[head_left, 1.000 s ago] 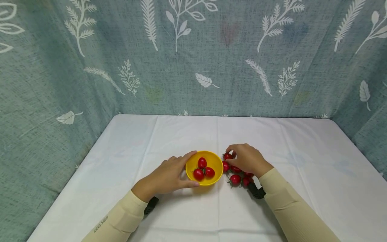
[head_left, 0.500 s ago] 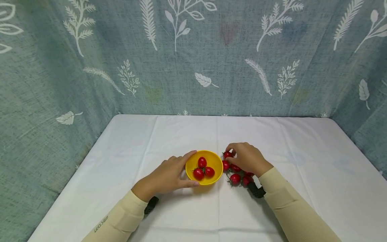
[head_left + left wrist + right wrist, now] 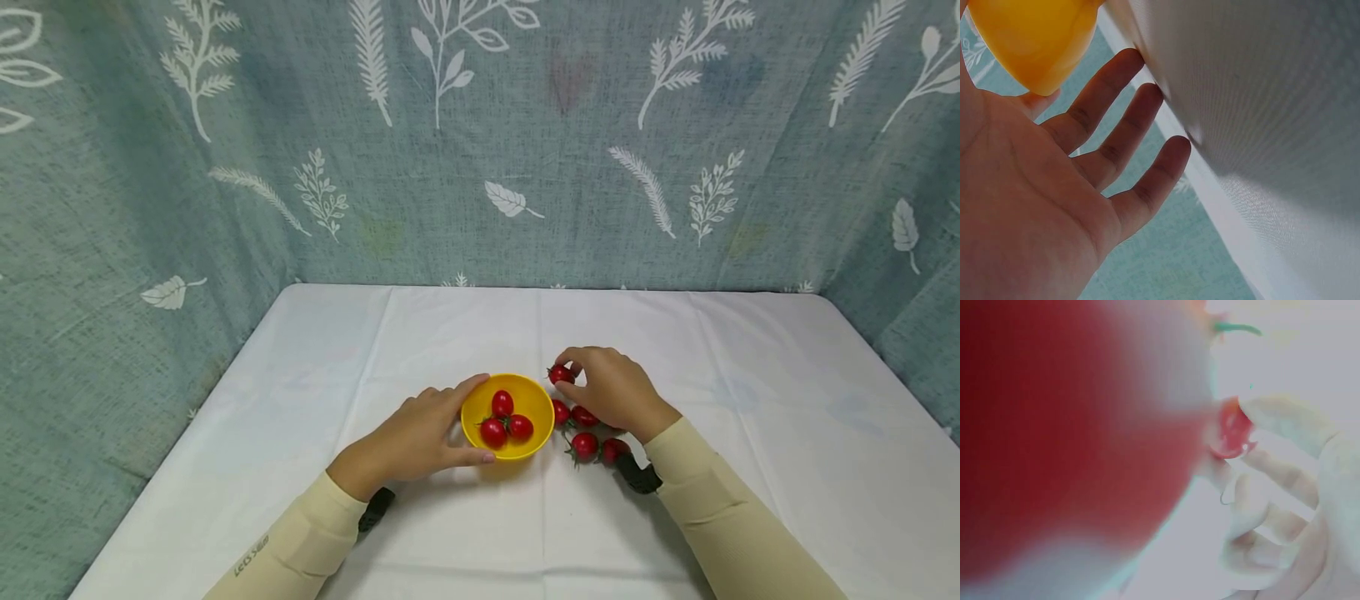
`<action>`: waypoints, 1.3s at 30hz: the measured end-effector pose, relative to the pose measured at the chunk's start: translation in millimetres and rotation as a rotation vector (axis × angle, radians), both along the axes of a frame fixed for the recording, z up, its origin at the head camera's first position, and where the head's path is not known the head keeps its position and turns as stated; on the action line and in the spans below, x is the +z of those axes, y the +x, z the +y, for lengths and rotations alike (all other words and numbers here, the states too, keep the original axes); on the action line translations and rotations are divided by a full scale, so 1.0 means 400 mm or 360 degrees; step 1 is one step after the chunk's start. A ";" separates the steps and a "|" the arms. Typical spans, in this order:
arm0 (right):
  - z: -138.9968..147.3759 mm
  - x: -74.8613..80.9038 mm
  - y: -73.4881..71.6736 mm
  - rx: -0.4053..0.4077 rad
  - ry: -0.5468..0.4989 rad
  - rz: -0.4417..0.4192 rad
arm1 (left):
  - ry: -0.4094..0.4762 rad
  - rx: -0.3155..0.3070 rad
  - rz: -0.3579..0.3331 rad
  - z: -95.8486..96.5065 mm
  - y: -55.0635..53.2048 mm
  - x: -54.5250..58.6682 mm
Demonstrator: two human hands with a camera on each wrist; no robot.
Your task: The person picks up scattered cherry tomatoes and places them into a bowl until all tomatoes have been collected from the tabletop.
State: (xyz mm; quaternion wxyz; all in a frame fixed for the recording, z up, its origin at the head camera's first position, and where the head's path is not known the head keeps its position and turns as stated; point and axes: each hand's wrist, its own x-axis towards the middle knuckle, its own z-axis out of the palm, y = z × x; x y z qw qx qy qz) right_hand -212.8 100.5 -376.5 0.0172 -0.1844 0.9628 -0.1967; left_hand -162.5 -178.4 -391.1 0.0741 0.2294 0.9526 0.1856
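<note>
A yellow bowl [image 3: 536, 400] stands on the table with several cherry tomatoes [image 3: 493, 432] inside, some with green stems. My left hand [image 3: 416, 433] holds the bowl from its left side, thumb at the near rim and forefinger at the far rim. In the left wrist view its other three fingers [image 3: 1125, 125] are spread below the bowl. My right hand [image 3: 618, 392] pinches one cherry tomato [image 3: 560, 374] between thumb and fingertips, just right of the bowl. Beneath that hand lie more loose cherry tomatoes [image 3: 584, 447], partly hidden by it.
A white cloth [image 3: 450, 333] covers the table. Grey-green curtains [image 3: 480, 233] with white leaf prints stand behind and at the sides. In the right wrist view a blurred red shape [image 3: 1072, 444] fills the left part, very near the lens.
My right hand has moved slightly up and left, bringing the pinched cherry tomato away from the pile. The left hand and the bowl have stayed in place.
</note>
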 end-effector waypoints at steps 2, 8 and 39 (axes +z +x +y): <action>-0.004 0.004 0.003 0.0013 -0.0017 0.0034 | -0.0003 0.0000 0.0005 0.000 0.000 0.000; -0.012 0.021 0.017 0.0057 -0.0087 0.0101 | -0.0005 0.0006 -0.0004 0.000 -0.002 0.000; -0.071 0.035 0.079 0.0264 -0.0132 0.0254 | 0.0001 -0.0027 0.0021 -0.003 -0.001 0.001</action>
